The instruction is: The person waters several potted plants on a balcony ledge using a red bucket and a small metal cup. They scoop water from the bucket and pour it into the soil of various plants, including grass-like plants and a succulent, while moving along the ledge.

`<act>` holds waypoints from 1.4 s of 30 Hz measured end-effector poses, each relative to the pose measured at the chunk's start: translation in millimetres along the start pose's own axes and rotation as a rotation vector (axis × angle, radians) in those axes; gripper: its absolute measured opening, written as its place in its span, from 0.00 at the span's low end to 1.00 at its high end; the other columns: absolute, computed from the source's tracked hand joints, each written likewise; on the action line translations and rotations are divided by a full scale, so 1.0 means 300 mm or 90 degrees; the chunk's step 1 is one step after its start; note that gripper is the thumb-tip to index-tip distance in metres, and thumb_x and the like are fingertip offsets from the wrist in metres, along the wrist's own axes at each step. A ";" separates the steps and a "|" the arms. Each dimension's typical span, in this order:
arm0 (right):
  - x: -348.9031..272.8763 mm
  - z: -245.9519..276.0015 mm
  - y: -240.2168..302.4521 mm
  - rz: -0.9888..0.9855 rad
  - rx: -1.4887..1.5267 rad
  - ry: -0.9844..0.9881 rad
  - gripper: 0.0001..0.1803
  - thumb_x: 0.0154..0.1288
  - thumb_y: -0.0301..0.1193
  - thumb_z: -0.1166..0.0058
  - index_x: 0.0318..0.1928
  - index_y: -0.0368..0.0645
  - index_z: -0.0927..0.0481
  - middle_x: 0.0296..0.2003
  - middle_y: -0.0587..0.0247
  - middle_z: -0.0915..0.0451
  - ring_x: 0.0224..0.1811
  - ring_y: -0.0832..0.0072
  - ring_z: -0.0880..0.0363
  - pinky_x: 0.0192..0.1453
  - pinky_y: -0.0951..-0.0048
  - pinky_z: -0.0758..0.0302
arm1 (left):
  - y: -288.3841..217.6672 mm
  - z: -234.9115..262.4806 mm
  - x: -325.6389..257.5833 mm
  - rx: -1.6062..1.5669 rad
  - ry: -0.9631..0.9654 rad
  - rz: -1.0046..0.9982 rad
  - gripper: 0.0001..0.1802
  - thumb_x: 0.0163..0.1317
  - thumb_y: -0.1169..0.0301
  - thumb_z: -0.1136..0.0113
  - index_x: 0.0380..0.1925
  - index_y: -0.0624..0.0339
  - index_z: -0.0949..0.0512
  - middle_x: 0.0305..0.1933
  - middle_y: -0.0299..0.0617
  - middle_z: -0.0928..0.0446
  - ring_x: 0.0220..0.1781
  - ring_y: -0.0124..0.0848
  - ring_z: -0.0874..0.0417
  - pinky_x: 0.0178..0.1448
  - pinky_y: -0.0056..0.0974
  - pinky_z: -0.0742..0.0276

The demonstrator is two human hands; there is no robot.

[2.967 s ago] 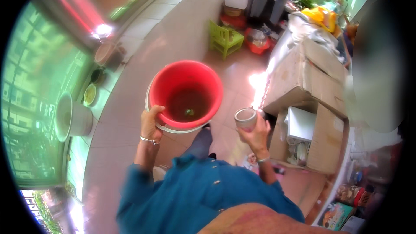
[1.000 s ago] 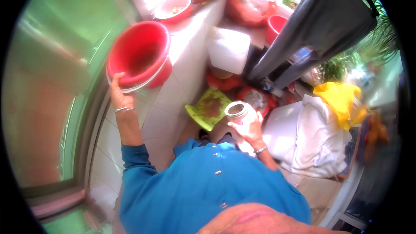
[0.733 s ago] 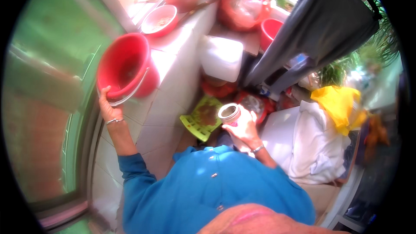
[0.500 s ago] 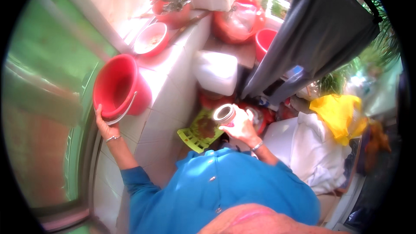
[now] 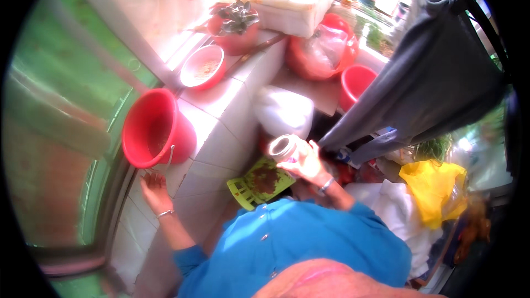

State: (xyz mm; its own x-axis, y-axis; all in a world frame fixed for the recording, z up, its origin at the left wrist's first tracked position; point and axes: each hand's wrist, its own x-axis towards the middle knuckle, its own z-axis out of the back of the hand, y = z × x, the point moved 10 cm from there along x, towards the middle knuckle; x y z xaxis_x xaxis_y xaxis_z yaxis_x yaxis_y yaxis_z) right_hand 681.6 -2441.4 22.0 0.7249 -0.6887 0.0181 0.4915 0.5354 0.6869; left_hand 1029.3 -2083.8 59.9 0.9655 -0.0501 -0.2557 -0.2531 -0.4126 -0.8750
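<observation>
My right hand (image 5: 307, 165) is wrapped around a clear jar (image 5: 284, 147) whose round mouth is uncovered, held in front of my chest. On the tiled ledge at the left stands a red bucket (image 5: 185, 135) with a thin wire handle, its mouth toward me; a little dark residue seems to lie inside. Just below the bucket's rim is my left hand (image 5: 155, 190), fingers loosely apart and holding nothing; I cannot tell whether the fingertips touch the handle. Farther along the ledge sits a red basin (image 5: 217, 74) with a pale inside and some grainy bits.
A potted succulent (image 5: 238, 19) and a white planter box (image 5: 292, 14) with grass line the back. A white plastic jug (image 5: 284, 111) and a yellow-green basket (image 5: 240, 193) are low ahead. Grey cloth (image 5: 419, 72) hangs at right, above a yellow bag (image 5: 433, 187) and white cloth.
My left hand has let go of the bucket's rim and drawn slightly down and right. The jar stays in my right hand. The view has shifted, so background things sit lower.
</observation>
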 end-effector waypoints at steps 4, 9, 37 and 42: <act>0.053 0.020 0.025 -0.015 0.040 -0.018 0.53 0.45 0.52 0.27 0.67 0.39 0.35 0.59 0.49 0.26 0.67 0.56 0.32 0.73 0.41 0.50 | -0.048 0.033 -0.085 0.158 -0.060 -0.154 0.17 0.72 0.58 0.47 0.27 0.55 0.34 0.24 0.31 0.39 0.23 0.23 0.39 0.27 0.31 0.42; 0.084 0.105 0.030 -0.020 0.006 -0.109 0.50 0.46 0.51 0.28 0.65 0.39 0.34 0.57 0.46 0.24 0.64 0.54 0.30 0.73 0.48 0.48 | -0.050 0.009 -0.113 0.306 -0.134 -0.267 0.23 0.72 0.60 0.48 0.18 0.54 0.39 0.17 0.30 0.47 0.19 0.21 0.47 0.23 0.31 0.53; 0.186 0.317 0.175 -0.020 0.256 -0.100 0.41 0.49 0.34 0.23 0.61 0.36 0.29 0.52 0.56 0.20 0.55 0.71 0.22 0.63 0.68 0.27 | -0.073 -0.455 -0.605 0.568 0.442 -1.020 0.22 0.47 0.80 0.34 0.13 0.51 0.41 0.15 0.36 0.43 0.14 0.33 0.38 0.18 0.36 0.45; 0.356 0.419 0.523 0.150 0.472 0.008 0.40 0.56 0.31 0.27 0.66 0.34 0.33 0.57 0.56 0.24 0.58 0.71 0.25 0.64 0.69 0.29 | -0.118 -0.329 -0.576 0.621 0.359 -0.993 0.23 0.48 0.81 0.35 0.13 0.53 0.42 0.14 0.37 0.44 0.14 0.34 0.38 0.17 0.38 0.45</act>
State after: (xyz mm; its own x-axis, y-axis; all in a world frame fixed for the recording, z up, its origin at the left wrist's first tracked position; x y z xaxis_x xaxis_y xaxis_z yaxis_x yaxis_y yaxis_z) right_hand 775.5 -2492.5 223.0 0.7773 -0.5899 0.2184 -0.1240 0.1967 0.9726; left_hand 877.5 -2150.2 175.6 0.1923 -0.5219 0.8311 0.9762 0.1885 -0.1075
